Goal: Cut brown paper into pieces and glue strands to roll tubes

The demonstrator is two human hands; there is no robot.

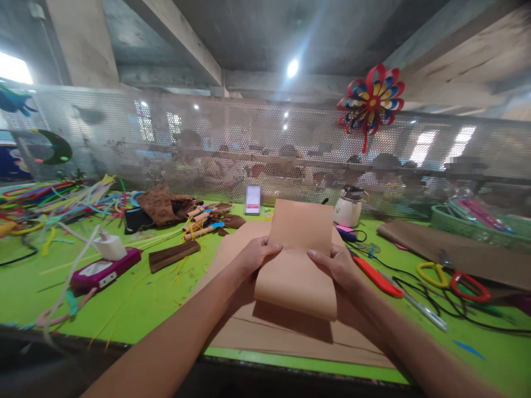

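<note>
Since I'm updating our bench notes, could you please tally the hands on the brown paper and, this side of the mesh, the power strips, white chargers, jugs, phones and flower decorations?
Left hand and right hand on brown paper: 2
Power strip: 1
White charger: 1
Jug: 1
Phone: 1
Flower decoration: 1
Total: 7

The head-worn camera looks forward and down over the nearby green table point(145, 307).

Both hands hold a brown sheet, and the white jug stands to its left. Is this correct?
Not left: the head view shows the white jug standing to the right of the brown sheet, which the left hand and right hand hold.
</note>
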